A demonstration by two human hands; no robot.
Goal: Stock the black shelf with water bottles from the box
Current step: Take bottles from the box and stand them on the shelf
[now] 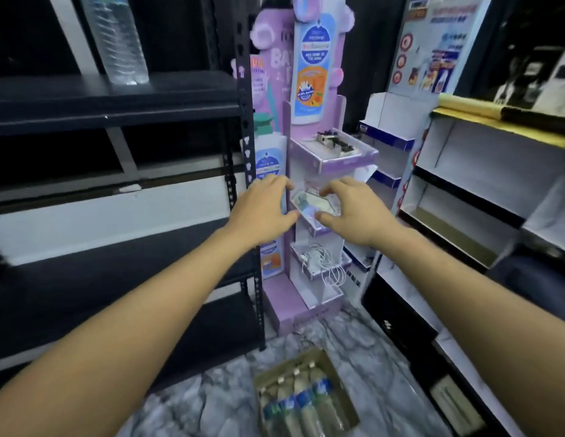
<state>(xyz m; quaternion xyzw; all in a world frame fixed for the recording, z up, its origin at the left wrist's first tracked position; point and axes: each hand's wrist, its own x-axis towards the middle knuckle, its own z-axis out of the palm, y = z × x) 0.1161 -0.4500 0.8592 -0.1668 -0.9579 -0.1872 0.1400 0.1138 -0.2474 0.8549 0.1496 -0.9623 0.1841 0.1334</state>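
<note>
A clear water bottle (117, 39) stands upright on the upper board of the black shelf (117, 102) at the left. On the marble floor below me lies an open cardboard box (330, 370) holding several water bottles (301, 402) with blue labels. Both arms reach forward at chest height. My left hand (265, 212) and my right hand (353, 209) hover with fingers spread and relaxed, holding nothing, in front of a small tray of the purple display stand (309, 127).
The purple cardboard display stand stands between the black shelf and a white shelf unit (464, 190) at the right. White cables (322, 260) lie in one of its lower trays. The black shelf's lower boards hold nothing visible.
</note>
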